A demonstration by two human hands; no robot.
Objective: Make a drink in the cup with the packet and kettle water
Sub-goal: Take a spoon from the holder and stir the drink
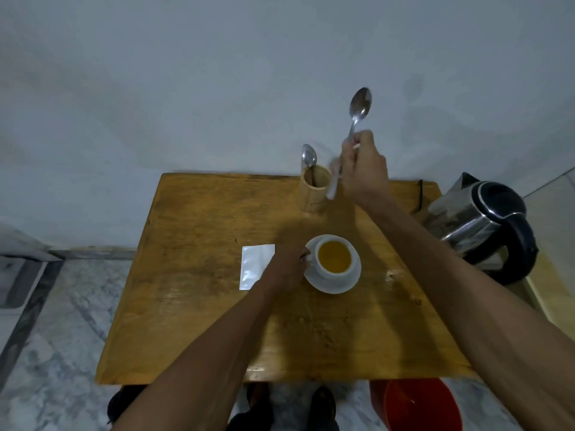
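On the bench [193, 306], the kettle [479, 222] at three o'clock looks heavy; grip its handle. The cup [334, 259], centre, full and spillable, has its handle pinched by the left hand [287, 267]. The right hand [362, 169] closes round a stiff spoon [359, 108]. The light, flimsy packet [256, 265] lies at nine o'clock.

wall [217, 73]: plain pale grey | floor [56, 321]: grey-veined marble | table [202, 290]: worn yellow wood | light: dim
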